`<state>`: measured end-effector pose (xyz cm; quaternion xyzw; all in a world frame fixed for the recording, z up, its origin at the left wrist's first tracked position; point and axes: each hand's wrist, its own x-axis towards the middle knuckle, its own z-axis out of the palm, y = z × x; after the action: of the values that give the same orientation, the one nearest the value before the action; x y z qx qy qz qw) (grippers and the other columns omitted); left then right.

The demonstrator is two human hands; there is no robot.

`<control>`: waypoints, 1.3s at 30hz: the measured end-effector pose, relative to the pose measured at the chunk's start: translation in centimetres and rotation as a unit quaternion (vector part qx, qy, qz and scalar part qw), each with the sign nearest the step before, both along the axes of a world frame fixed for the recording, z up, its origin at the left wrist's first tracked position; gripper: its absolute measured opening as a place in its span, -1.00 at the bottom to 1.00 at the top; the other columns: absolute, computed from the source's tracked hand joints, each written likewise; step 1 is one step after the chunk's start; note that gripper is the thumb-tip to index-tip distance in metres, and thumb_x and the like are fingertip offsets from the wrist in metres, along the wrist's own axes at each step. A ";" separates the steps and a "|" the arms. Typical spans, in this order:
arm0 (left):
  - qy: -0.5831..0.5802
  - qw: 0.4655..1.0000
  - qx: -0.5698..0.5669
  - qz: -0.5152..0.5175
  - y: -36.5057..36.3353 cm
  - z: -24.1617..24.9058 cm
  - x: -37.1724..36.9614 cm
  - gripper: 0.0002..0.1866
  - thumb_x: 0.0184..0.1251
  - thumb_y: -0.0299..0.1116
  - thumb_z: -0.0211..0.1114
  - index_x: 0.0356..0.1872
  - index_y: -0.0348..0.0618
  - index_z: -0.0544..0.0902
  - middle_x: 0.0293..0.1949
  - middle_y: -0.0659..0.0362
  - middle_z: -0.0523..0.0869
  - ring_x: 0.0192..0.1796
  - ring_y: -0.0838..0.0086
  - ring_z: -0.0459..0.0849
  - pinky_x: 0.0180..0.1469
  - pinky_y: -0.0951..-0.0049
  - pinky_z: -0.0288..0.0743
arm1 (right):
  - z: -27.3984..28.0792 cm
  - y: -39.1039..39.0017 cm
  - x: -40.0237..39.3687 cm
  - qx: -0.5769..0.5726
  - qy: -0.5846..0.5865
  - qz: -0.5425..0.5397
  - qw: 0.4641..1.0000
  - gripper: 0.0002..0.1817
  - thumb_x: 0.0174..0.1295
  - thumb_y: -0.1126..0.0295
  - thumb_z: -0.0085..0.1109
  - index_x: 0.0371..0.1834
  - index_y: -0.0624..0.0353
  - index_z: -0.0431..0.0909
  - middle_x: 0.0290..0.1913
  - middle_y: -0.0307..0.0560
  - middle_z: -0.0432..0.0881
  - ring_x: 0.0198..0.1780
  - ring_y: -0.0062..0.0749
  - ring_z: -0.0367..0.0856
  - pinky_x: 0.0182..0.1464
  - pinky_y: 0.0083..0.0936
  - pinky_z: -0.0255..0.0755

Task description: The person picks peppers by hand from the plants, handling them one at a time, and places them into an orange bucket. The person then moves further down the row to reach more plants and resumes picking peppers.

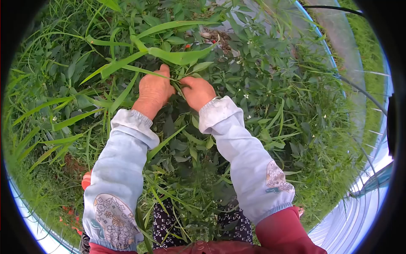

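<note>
Head view: both hands, left [155,88] and right [197,91], apparently closed on grass blades [177,55].

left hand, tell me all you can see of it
The left hand is bare, seen from the back, reaching forward into the leafy plants. Its fingers curl down among thin green stems beside the right hand, nearly touching it. A long grass blade crosses just above it. A pale blue sleeve cover with an elastic cuff ends at the wrist. What the grip encloses is hidden.
</note>
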<state>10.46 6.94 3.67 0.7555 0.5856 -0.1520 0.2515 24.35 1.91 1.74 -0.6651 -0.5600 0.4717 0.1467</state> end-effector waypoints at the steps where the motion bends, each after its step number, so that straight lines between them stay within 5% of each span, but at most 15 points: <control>1: -0.016 0.999 0.027 -0.029 -0.2 0.2 -0.8 -0.54 -0.04 -0.18 0.38 -0.19 -0.25 0.46 -0.28 -0.11 0.64 -0.20 0.04 0.65 -0.18 0.15 0.53 | 0.0 -0.2 -0.7 0.011 -0.029 0.019 0.999 -0.69 0.08 0.38 0.03 -0.07 0.09 0.55 -0.16 0.12 0.61 -0.08 0.06 0.54 0.00 -0.17 0.41; 8: 0.025 0.997 -0.061 0.033 -2.6 4.6 -1.4 -0.57 -0.02 -0.17 0.33 -0.18 -0.25 0.54 -0.31 -0.06 0.68 -0.20 0.04 0.66 -0.14 0.17 0.53 | 1.3 -0.6 -2.4 -0.019 -0.122 0.055 0.991 -0.75 0.06 0.35 0.10 -0.16 0.11 0.55 -0.23 0.15 0.59 -0.13 0.10 0.53 -0.08 -0.09 0.40; 14: -0.179 0.957 -0.225 -0.041 -5.9 9.0 -3.0 -0.51 -0.10 -0.29 0.25 -0.06 -0.27 0.48 -0.32 -0.11 0.66 -0.20 0.05 0.65 -0.12 0.20 0.51 | -1.5 -1.9 -0.6 0.091 -0.073 0.037 0.992 -0.74 0.01 0.43 0.12 -0.17 0.11 0.55 -0.27 0.10 0.60 -0.18 0.07 0.56 -0.14 -0.15 0.45; 16: -0.272 0.939 -0.196 0.075 -6.0 9.3 -3.7 -0.53 -0.10 -0.36 0.24 -0.04 -0.22 0.48 -0.35 -0.08 0.66 -0.23 0.07 0.65 -0.13 0.23 0.50 | -1.9 -2.1 -1.0 0.121 -0.146 0.009 0.982 -0.68 -0.03 0.45 0.16 -0.13 0.10 0.54 -0.30 0.06 0.60 -0.21 0.03 0.57 -0.16 -0.16 0.45; 17: -0.312 0.929 -0.155 0.129 -5.5 8.2 -4.0 -0.55 -0.11 -0.41 0.25 -0.06 -0.19 0.47 -0.35 -0.05 0.65 -0.28 0.08 0.64 -0.15 0.25 0.49 | -2.4 -1.9 -1.2 0.076 -0.178 0.046 0.980 -0.63 -0.04 0.46 0.17 -0.07 0.10 0.52 -0.28 0.00 0.59 -0.19 -0.04 0.57 -0.14 -0.19 0.44; 23: -0.207 0.973 0.087 0.051 -0.7 2.9 -0.2 -0.51 -0.13 -0.36 0.26 -0.07 -0.29 0.46 -0.28 -0.08 0.64 -0.18 0.07 0.62 -0.07 0.27 0.46 | -1.6 -3.0 -2.4 0.057 -0.159 0.058 0.984 -0.65 -0.01 0.47 0.10 -0.08 0.03 0.51 -0.17 -0.12 0.58 -0.06 -0.20 0.51 -0.04 -0.27 0.33; 27: -0.276 0.944 -0.048 0.172 1.8 -0.3 0.7 -0.43 -0.11 -0.27 0.25 0.01 -0.33 0.44 -0.20 -0.19 0.64 -0.11 0.01 0.61 -0.01 0.25 0.46 | -2.3 -3.7 -2.4 0.089 -0.152 0.045 0.983 -0.62 -0.05 0.47 0.16 -0.07 0.09 0.48 -0.20 -0.08 0.57 -0.11 -0.15 0.53 -0.09 -0.24 0.37; 34: -0.148 0.989 0.002 0.022 -1.4 0.0 3.0 -0.39 -0.09 -0.25 0.26 0.10 -0.22 0.43 -0.13 -0.13 0.63 -0.06 0.02 0.60 0.01 0.21 0.46 | -4.6 -5.3 -1.5 0.084 -0.148 0.054 0.984 -0.69 -0.04 0.42 0.13 -0.14 0.05 0.52 -0.20 -0.14 0.55 -0.08 -0.19 0.49 -0.08 -0.22 0.32; 36: -0.154 0.987 -0.014 0.032 -1.5 -0.4 2.8 -0.37 -0.10 -0.27 0.25 0.14 -0.18 0.42 -0.04 -0.15 0.59 -0.03 0.03 0.59 0.04 0.23 0.45 | -3.7 -5.6 -1.5 0.085 -0.161 0.024 0.983 -0.71 -0.04 0.38 0.14 -0.18 0.05 0.52 -0.22 -0.14 0.53 -0.10 -0.19 0.49 -0.11 -0.22 0.31; 37: -0.199 0.978 -0.042 0.042 -1.2 -0.6 2.6 -0.34 -0.11 -0.27 0.28 0.15 -0.16 0.42 -0.04 -0.17 0.59 -0.03 0.05 0.60 0.04 0.24 0.46 | -4.6 -5.7 -1.6 0.162 -0.136 -0.017 0.977 -0.84 -0.14 0.50 0.16 -0.41 0.10 0.53 -0.33 -0.07 0.52 -0.22 -0.09 0.50 -0.25 -0.17 0.32; 39: -0.223 0.970 -0.092 0.038 -0.7 -1.0 2.7 -0.35 -0.14 -0.31 0.33 0.13 -0.16 0.46 -0.08 -0.10 0.63 -0.06 0.19 0.63 0.02 0.33 0.47 | -4.5 -5.7 -1.6 0.157 -0.147 -0.004 0.977 -0.83 -0.13 0.50 0.15 -0.39 0.10 0.53 -0.34 -0.08 0.51 -0.23 -0.10 0.49 -0.26 -0.18 0.32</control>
<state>13.18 6.22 2.72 0.7208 0.5266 -0.0230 0.4501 22.73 -3.79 -2.77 -0.6979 -0.6400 0.2746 0.1670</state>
